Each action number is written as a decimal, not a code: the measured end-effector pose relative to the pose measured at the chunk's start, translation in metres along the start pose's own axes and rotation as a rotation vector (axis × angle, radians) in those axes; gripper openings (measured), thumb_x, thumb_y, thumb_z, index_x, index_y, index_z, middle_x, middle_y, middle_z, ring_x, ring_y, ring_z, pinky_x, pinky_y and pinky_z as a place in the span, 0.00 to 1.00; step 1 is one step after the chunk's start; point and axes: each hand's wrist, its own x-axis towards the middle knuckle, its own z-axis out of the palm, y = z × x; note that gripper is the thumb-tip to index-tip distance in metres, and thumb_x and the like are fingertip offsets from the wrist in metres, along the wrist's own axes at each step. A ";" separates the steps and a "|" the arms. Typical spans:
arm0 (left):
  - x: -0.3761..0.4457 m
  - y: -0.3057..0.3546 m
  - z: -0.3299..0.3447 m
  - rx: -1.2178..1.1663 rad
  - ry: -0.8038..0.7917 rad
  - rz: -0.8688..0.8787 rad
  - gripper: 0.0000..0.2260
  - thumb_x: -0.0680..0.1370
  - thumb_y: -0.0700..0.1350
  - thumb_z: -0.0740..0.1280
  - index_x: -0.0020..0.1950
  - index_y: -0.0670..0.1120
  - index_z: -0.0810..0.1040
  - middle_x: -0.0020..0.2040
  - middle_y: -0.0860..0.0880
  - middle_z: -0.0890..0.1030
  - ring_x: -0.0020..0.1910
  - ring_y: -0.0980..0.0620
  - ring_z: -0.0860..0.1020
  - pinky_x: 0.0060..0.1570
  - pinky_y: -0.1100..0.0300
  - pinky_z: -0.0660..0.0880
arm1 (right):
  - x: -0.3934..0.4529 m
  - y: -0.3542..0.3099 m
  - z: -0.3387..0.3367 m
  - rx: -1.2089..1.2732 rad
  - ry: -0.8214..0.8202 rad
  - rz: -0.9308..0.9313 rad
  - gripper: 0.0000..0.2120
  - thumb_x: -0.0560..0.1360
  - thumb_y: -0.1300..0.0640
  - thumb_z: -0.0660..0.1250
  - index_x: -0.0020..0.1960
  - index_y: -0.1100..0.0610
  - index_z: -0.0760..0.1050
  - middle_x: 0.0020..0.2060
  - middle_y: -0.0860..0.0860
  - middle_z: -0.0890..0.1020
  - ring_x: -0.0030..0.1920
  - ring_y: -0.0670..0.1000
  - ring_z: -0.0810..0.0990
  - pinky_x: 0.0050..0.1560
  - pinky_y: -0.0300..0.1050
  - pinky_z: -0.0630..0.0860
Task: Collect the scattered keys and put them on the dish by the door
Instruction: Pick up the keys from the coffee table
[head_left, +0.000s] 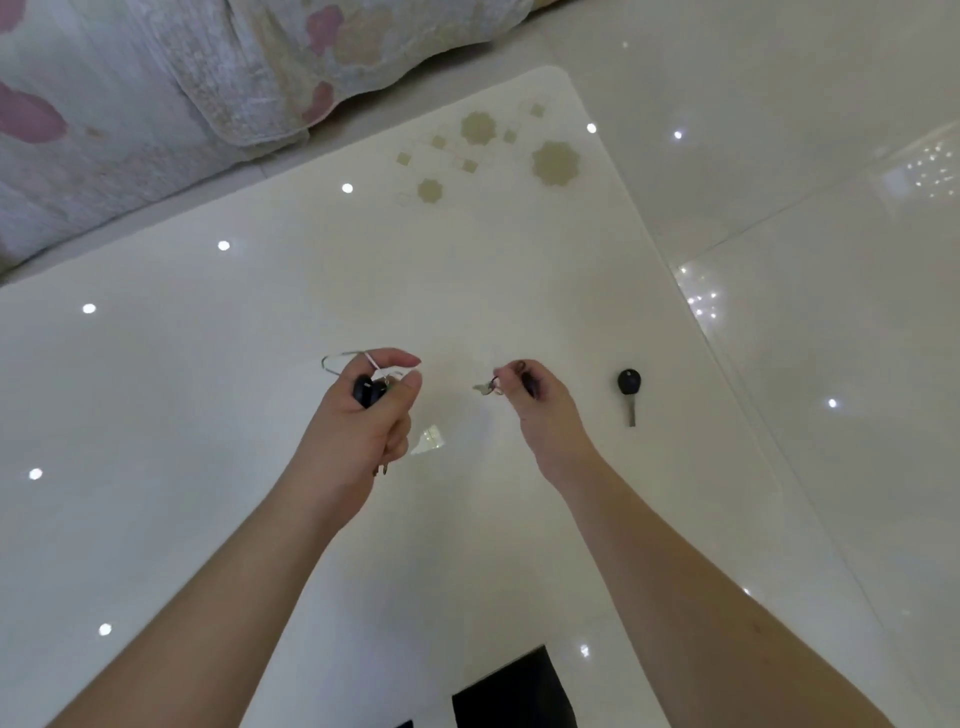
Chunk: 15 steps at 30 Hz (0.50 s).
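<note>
My left hand (363, 415) is closed around a bunch of keys (370, 391) with a black head and a thin wire loop that sticks out past the fingers. My right hand (540, 410) pinches a small key ring (488, 387) with a silver key hanging from it, just above the glossy white table (208, 415). A single key with a black round head (628, 392) lies flat on the table to the right of my right hand, apart from it. No dish is in view.
A sofa with a flowered quilt (156, 93) lies beyond the table's far edge. Shiny pale floor tiles (805, 156) lie to the right of the table. A black object (511, 691) sits at the table's near edge.
</note>
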 end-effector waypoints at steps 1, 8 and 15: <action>0.001 0.000 0.008 0.014 -0.025 -0.001 0.06 0.79 0.41 0.66 0.49 0.52 0.79 0.28 0.51 0.62 0.25 0.53 0.59 0.23 0.64 0.61 | -0.002 0.000 -0.007 0.027 0.031 0.018 0.06 0.77 0.50 0.64 0.45 0.45 0.80 0.38 0.43 0.80 0.40 0.41 0.75 0.41 0.31 0.68; 0.003 -0.001 0.055 0.060 -0.138 -0.018 0.05 0.79 0.41 0.66 0.50 0.51 0.79 0.28 0.53 0.63 0.25 0.53 0.60 0.25 0.62 0.59 | -0.010 0.007 -0.059 -0.058 0.338 0.016 0.07 0.81 0.54 0.58 0.44 0.51 0.69 0.34 0.44 0.79 0.34 0.40 0.76 0.41 0.38 0.69; 0.000 -0.012 0.074 0.144 -0.217 -0.052 0.05 0.78 0.42 0.67 0.50 0.52 0.80 0.32 0.51 0.63 0.27 0.51 0.59 0.25 0.62 0.60 | -0.001 0.021 -0.108 -0.307 0.579 0.014 0.11 0.77 0.47 0.63 0.45 0.53 0.67 0.32 0.45 0.73 0.27 0.42 0.71 0.24 0.31 0.65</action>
